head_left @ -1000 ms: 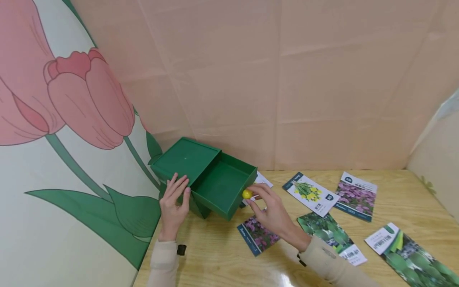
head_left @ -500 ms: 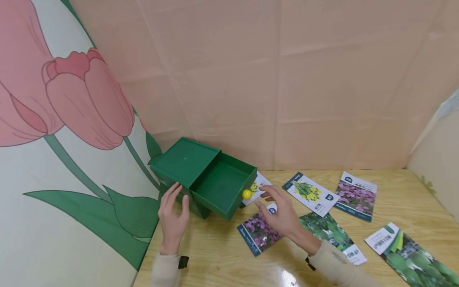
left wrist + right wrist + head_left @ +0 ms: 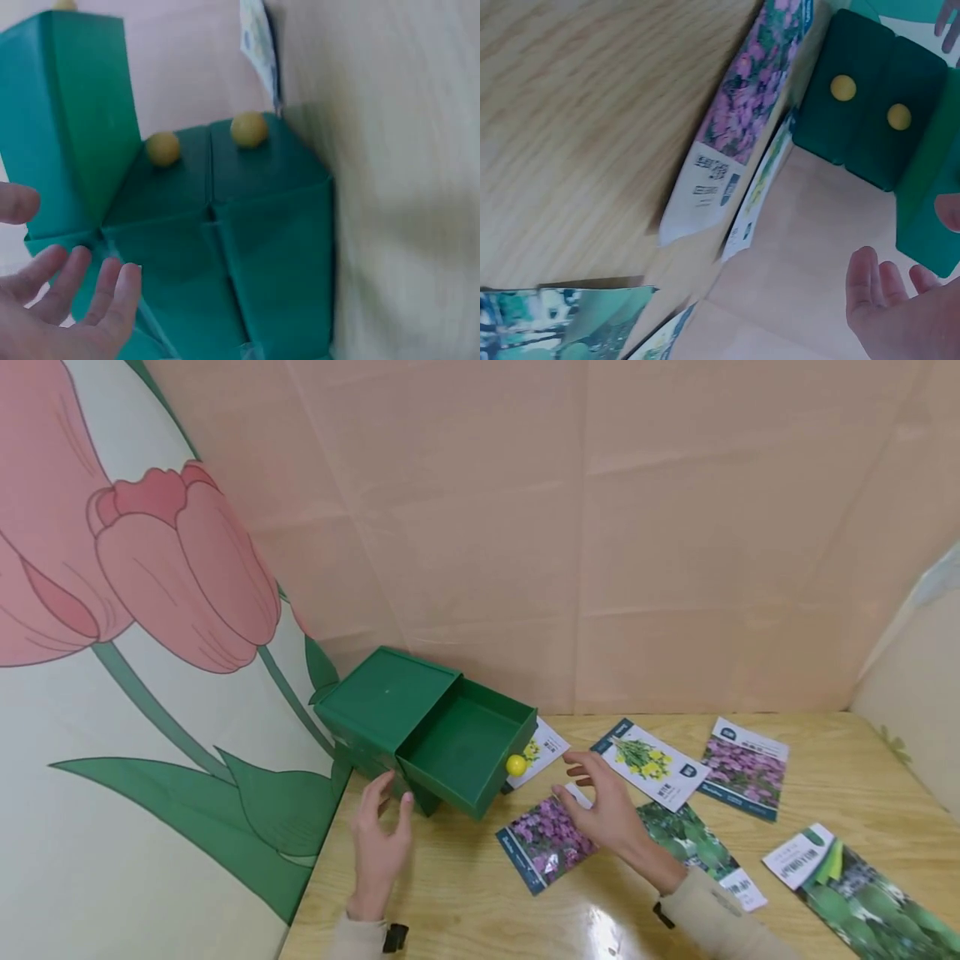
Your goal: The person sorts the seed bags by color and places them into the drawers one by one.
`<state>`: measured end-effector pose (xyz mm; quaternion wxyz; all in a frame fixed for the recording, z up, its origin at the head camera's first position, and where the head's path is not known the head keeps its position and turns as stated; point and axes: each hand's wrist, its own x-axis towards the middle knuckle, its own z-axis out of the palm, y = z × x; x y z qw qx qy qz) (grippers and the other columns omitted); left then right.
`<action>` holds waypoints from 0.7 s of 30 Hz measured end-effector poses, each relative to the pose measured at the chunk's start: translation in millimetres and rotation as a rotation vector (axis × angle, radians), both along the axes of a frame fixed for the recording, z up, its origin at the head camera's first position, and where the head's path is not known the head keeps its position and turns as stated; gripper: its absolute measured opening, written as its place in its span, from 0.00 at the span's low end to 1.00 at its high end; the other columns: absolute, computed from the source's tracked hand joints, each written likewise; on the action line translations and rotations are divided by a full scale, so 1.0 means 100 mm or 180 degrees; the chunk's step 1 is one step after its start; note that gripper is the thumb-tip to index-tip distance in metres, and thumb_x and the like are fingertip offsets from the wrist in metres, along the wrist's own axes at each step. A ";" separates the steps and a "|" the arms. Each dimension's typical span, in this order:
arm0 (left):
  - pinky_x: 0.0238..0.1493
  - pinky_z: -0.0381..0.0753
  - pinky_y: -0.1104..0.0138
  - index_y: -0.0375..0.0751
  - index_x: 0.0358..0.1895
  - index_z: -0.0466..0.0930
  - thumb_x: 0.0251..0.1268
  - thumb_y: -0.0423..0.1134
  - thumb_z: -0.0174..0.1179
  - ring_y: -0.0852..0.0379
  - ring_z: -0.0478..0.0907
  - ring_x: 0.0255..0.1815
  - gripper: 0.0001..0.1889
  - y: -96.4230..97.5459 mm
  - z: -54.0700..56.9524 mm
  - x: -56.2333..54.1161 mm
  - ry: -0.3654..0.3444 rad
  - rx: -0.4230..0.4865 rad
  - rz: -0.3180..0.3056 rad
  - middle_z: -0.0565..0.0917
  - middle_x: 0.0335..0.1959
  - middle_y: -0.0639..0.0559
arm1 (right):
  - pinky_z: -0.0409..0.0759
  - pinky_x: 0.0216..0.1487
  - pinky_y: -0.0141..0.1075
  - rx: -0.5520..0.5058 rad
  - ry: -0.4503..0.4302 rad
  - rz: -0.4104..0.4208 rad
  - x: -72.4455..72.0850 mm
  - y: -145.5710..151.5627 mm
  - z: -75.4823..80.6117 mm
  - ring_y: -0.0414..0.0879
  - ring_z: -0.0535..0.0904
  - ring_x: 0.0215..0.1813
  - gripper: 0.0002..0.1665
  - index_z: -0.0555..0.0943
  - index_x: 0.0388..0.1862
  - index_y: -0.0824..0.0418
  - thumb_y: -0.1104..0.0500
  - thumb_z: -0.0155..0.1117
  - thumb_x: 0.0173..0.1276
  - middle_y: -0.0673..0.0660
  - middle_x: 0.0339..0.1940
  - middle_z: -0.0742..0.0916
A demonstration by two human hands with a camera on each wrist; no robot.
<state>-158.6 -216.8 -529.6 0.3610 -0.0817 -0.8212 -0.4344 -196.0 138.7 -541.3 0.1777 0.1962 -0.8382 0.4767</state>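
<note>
A green drawer cabinet (image 3: pixel 386 693) stands at the left, and its top drawer (image 3: pixel 457 743) is pulled far out, with its green inner floor showing. On that drawer's front sits a round yellow knob (image 3: pixel 516 766). Two lower drawers (image 3: pixel 270 180) are pushed in, each with a yellow knob (image 3: pixel 249 130). My left hand (image 3: pixel 382 847) hovers by the cabinet's near side, fingers loosely bent, holding nothing. My right hand (image 3: pixel 611 814) is a short way right of the top drawer's knob, thumb and fingers apart and holding nothing. Beneath it lies a packet with purple flowers (image 3: pixel 546 843).
Several flat printed packets lie across the wooden table (image 3: pixel 465 893): a yellow-flower packet (image 3: pixel 652 764), another purple-flower packet (image 3: pixel 746 768) and green-pictured packets (image 3: pixel 862 893) at right. One more yellow-flower packet (image 3: pixel 551 743) is partly behind the drawer. A pinkish sheet (image 3: pixel 600 568) hangs behind.
My right hand has let go of the yellow knob and drawn back to the right. My left hand has come off the cabinet top and moved down towards me. The drawer stays out.
</note>
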 end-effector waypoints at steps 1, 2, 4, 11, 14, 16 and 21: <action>0.52 0.91 0.60 0.32 0.65 0.81 0.71 0.28 0.69 0.43 0.84 0.57 0.21 0.02 -0.02 0.01 -0.0025 0.0032 -0.0032 0.86 0.58 0.37 | 0.91 0.54 0.54 0.0003 0.0004 -0.0005 -0.01 0.01 -0.02 0.55 0.87 0.55 0.31 0.77 0.68 0.63 0.63 0.77 0.69 0.60 0.62 0.84; 0.52 0.92 0.57 0.31 0.64 0.81 0.71 0.28 0.69 0.41 0.84 0.56 0.21 0.03 -0.04 0.03 -0.0073 0.0074 -0.0060 0.86 0.57 0.36 | 0.91 0.54 0.55 0.0011 0.0005 -0.0008 -0.01 0.02 -0.03 0.55 0.87 0.55 0.31 0.78 0.68 0.64 0.63 0.77 0.68 0.61 0.63 0.84; 0.51 0.92 0.52 0.29 0.64 0.80 0.71 0.27 0.69 0.39 0.84 0.55 0.21 0.07 -0.07 0.06 -0.0189 0.0143 -0.0094 0.85 0.56 0.34 | 0.91 0.53 0.56 0.0026 0.0009 -0.0017 -0.02 0.04 -0.06 0.58 0.87 0.54 0.30 0.78 0.67 0.65 0.64 0.77 0.68 0.62 0.62 0.84; 0.51 0.93 0.56 0.25 0.62 0.78 0.70 0.25 0.67 0.31 0.83 0.54 0.19 0.20 -0.13 0.15 -0.0645 0.0629 -0.0114 0.82 0.57 0.28 | 0.90 0.53 0.59 0.0115 -0.0133 -0.0069 -0.02 0.08 -0.13 0.64 0.86 0.55 0.31 0.77 0.67 0.66 0.65 0.77 0.67 0.65 0.62 0.84; 0.51 0.93 0.58 0.26 0.61 0.78 0.70 0.25 0.67 0.33 0.84 0.54 0.19 0.24 -0.17 0.18 -0.0848 0.0764 -0.0071 0.82 0.57 0.29 | 0.90 0.54 0.60 0.0152 -0.0230 -0.0102 -0.02 0.09 -0.15 0.64 0.86 0.55 0.32 0.77 0.67 0.67 0.64 0.77 0.67 0.66 0.63 0.84; 0.52 0.92 0.58 0.27 0.62 0.78 0.70 0.25 0.68 0.35 0.85 0.54 0.19 0.26 -0.20 0.20 -0.0992 0.0834 -0.0078 0.82 0.59 0.30 | 0.89 0.55 0.61 0.0170 -0.0292 -0.0120 -0.01 0.10 -0.16 0.65 0.86 0.56 0.33 0.76 0.68 0.67 0.63 0.77 0.67 0.67 0.63 0.84; 0.53 0.92 0.58 0.29 0.62 0.77 0.71 0.26 0.67 0.39 0.87 0.55 0.19 0.33 -0.26 0.23 -0.1208 0.0885 -0.0211 0.82 0.61 0.31 | 0.89 0.56 0.60 0.0230 -0.0387 -0.0163 -0.01 0.12 -0.20 0.65 0.85 0.57 0.34 0.75 0.69 0.67 0.62 0.77 0.68 0.68 0.64 0.84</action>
